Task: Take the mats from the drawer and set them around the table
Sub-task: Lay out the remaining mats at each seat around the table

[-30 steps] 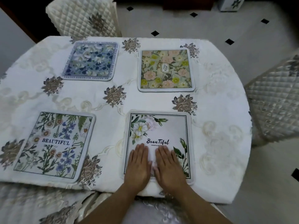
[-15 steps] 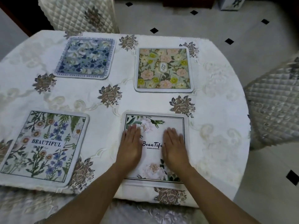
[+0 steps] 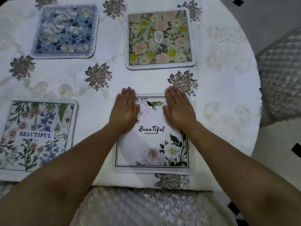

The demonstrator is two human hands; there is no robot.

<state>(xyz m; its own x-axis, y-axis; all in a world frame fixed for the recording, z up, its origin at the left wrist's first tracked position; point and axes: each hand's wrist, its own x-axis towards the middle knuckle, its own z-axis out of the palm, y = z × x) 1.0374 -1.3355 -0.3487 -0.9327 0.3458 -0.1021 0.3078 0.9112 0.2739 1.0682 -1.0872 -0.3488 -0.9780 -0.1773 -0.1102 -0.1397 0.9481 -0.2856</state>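
Both hands were laid flat, fingers together and extended, on the far corners of the white "Beautiful" mat point(image 3: 152, 139): the left hand point(image 3: 124, 111) at its far-left corner, the right hand point(image 3: 178, 110) at its far-right. The mat was set square near the table point(image 3: 228, 95) edge, directly beneath both palms, equally near each.
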